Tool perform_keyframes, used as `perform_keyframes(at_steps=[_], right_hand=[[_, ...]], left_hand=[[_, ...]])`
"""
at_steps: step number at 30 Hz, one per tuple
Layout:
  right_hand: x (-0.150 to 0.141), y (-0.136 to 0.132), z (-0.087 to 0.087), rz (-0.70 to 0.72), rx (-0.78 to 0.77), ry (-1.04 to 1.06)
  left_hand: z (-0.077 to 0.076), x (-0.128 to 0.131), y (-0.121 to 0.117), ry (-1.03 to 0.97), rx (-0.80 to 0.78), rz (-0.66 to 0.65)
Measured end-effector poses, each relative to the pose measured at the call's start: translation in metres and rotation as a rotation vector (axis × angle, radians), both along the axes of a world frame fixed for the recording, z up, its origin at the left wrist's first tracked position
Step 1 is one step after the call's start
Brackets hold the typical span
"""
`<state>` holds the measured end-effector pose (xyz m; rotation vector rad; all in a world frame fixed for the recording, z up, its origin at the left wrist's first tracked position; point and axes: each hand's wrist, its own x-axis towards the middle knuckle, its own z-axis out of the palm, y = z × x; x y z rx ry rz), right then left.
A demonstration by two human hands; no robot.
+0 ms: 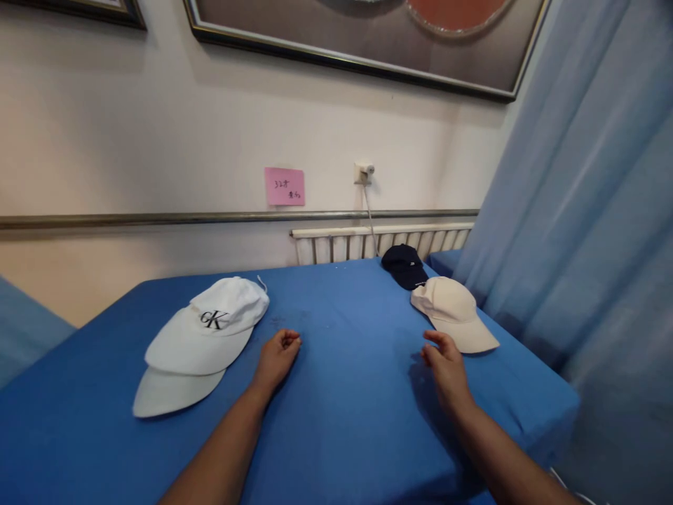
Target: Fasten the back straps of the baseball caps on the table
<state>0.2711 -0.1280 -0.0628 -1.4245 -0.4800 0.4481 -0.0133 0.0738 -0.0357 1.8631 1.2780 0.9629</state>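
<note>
My left hand [277, 359] rests on the blue cloth of the table [341, 393], fingers curled in loosely with nothing in them. Just left of it lies a white cap [207, 330] with a black logo, stacked on a second white cap whose brim [173, 393] sticks out below. My right hand [446, 365] hovers over the cloth, fingers curled, holding nothing. It is close to the brim of a beige cap [452, 312]. Behind that one lies a dark navy cap [404, 265].
The table's far edge meets a white radiator [341, 244] and a wall with a pink note [284, 186] and a socket with a cable [364, 172]. A blue curtain [578, 210] hangs along the right side, close to the table's right edge.
</note>
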Motion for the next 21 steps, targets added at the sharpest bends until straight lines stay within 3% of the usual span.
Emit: perform_keyframes(at_steps=[4,8,10,12,14,17,21], right_hand=[[-0.057,0.066,0.009,0.342,-0.034,-0.08],[-0.086,0.109,-0.014,0.482,-0.142,-0.296],[-0.086,0.115,-0.028,0.549,-0.138,-0.353],[-0.08,0.116,-0.038,0.612,-0.141,-0.297],[-0.073,0.115,-0.043,0.651,-0.147,-0.218],[-0.067,0.113,-0.045,0.671,-0.133,-0.182],[-0.068,0.113,-0.044,0.689,-0.115,-0.201]], left_hand=[[0.014,-0.018,0.006,-0.012,0.132,0.224],[0.041,-0.062,0.013,0.007,0.633,0.646],[0.049,-0.087,0.016,0.041,0.745,0.845],[0.05,-0.107,0.021,0.009,0.667,0.999],[0.046,-0.119,0.028,-0.105,0.463,1.095],[0.036,-0.123,0.036,-0.221,0.256,1.07],[0.033,-0.116,0.036,-0.186,0.289,0.964]])
